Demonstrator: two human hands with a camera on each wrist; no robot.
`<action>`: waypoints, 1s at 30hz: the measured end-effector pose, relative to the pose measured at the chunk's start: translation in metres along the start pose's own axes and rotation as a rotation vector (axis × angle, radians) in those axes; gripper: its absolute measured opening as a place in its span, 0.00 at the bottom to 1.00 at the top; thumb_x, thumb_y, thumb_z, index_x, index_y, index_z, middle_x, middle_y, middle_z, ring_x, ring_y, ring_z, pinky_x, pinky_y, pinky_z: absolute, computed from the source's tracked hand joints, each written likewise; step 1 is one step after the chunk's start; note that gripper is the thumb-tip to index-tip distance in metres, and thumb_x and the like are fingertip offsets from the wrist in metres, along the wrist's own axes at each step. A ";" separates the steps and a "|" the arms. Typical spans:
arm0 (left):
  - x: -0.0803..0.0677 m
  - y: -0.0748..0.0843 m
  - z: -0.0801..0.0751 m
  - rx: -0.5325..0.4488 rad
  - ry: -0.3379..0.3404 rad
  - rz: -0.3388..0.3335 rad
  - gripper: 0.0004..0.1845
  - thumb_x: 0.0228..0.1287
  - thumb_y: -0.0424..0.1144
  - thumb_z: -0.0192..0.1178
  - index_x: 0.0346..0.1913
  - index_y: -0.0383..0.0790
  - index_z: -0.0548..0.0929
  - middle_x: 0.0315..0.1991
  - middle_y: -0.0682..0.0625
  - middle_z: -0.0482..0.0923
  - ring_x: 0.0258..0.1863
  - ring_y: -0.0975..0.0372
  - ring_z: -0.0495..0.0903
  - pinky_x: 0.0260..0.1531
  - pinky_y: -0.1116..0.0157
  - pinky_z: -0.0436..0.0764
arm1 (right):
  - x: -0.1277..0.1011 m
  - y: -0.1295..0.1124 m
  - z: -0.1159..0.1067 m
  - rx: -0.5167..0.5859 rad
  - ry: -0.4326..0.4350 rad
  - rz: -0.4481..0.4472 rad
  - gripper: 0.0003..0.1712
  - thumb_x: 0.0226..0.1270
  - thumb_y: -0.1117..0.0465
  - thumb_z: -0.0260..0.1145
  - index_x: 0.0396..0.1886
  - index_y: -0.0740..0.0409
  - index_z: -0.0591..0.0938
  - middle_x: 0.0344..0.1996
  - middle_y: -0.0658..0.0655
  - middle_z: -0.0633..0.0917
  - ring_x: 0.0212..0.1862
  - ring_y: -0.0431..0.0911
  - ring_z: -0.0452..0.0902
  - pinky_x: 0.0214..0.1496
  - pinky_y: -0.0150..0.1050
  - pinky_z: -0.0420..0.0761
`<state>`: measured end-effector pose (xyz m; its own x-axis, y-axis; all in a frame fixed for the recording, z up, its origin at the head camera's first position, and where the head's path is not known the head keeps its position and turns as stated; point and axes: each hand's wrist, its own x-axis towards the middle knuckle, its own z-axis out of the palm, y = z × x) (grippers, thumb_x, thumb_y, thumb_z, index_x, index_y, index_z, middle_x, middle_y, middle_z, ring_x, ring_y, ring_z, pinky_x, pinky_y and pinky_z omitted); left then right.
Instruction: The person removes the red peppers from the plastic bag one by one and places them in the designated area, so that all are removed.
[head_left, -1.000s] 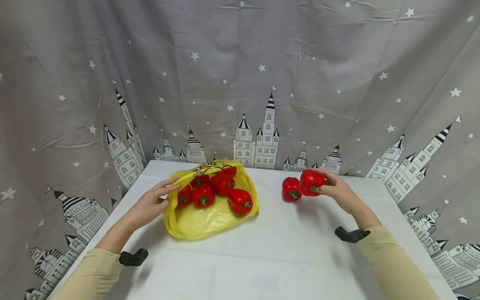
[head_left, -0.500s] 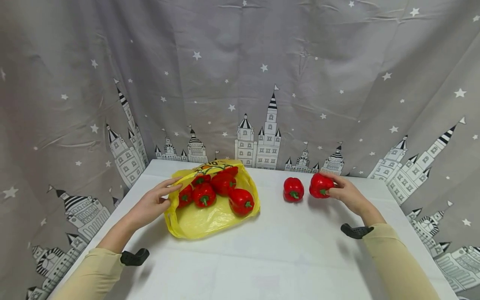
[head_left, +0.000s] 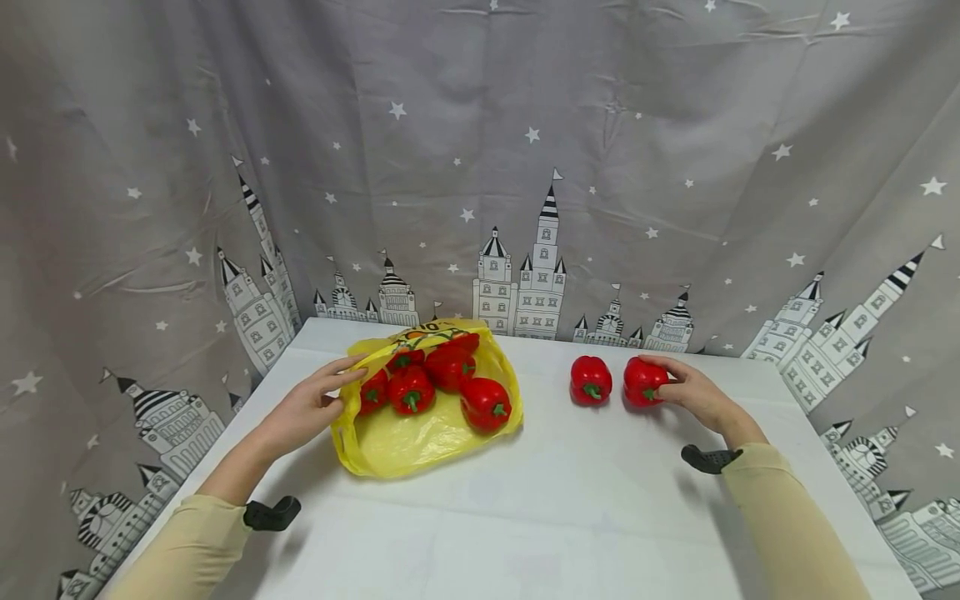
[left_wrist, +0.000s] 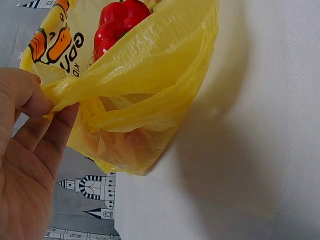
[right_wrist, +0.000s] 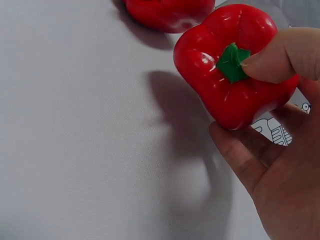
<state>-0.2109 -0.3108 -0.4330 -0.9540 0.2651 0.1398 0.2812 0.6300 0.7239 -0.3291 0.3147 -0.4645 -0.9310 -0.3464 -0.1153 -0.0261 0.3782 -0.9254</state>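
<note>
- Since the earlier head frames, the right hand (head_left: pixel 693 393) has carried the glossy red bell pepper with the green stem (head_left: pixel 645 382) outward and down; it now sits at table level, to the right of a second red bell pepper (head_left: pixel 591 380). The left hand (head_left: pixel 307 408) and the crumpled yellow plastic bag (head_left: pixel 420 433) have stayed in place.
- Head view: the held pepper lies at the far right of the white cloth-covered table (head_left: pixel 525 517), just beside the second pepper, with a narrow gap between them. The bag lies well apart to the left, nearer the left hand. Its mouth holds several more red peppers (head_left: pixel 450 379).
- Left wrist view: the left hand (left_wrist: pixel 30 150) pinches the bag's twisted rim (left_wrist: pixel 65 92) between thumb and fingers, holding the mouth up. Red peppers (left_wrist: pixel 117 22) show beyond the rim.
- Right wrist view: the right hand (right_wrist: pixel 280 165) grips the held pepper (right_wrist: pixel 235 65), thumb beside the stem and fingers under the body. The stem axis faces the camera. Contact between pepper and table cannot be confirmed. The second pepper (right_wrist: pixel 170 12) lies just beyond, apart.
</note>
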 end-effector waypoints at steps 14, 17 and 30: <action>0.000 -0.001 0.001 0.016 0.003 0.017 0.31 0.66 0.22 0.51 0.73 0.36 0.73 0.79 0.47 0.59 0.73 0.47 0.62 0.49 0.68 0.78 | 0.005 0.006 0.001 -0.005 -0.011 0.010 0.40 0.65 0.70 0.61 0.78 0.56 0.66 0.74 0.68 0.62 0.65 0.62 0.64 0.55 0.44 0.75; 0.000 -0.001 0.001 0.018 0.001 0.009 0.31 0.66 0.22 0.51 0.73 0.36 0.73 0.79 0.47 0.58 0.72 0.47 0.63 0.49 0.67 0.78 | 0.006 0.007 0.001 -0.004 -0.011 0.015 0.41 0.65 0.70 0.61 0.79 0.55 0.66 0.74 0.68 0.62 0.66 0.62 0.63 0.56 0.44 0.75; -0.001 0.000 0.001 0.012 0.001 0.005 0.31 0.66 0.22 0.52 0.73 0.38 0.74 0.79 0.47 0.59 0.73 0.47 0.63 0.50 0.67 0.78 | 0.004 0.006 0.001 -0.007 -0.009 0.038 0.41 0.65 0.70 0.61 0.79 0.56 0.65 0.74 0.69 0.62 0.67 0.63 0.62 0.58 0.44 0.74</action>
<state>-0.2101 -0.3103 -0.4341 -0.9529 0.2671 0.1440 0.2867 0.6371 0.7154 -0.3324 0.3146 -0.4711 -0.9279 -0.3397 -0.1533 0.0061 0.3974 -0.9176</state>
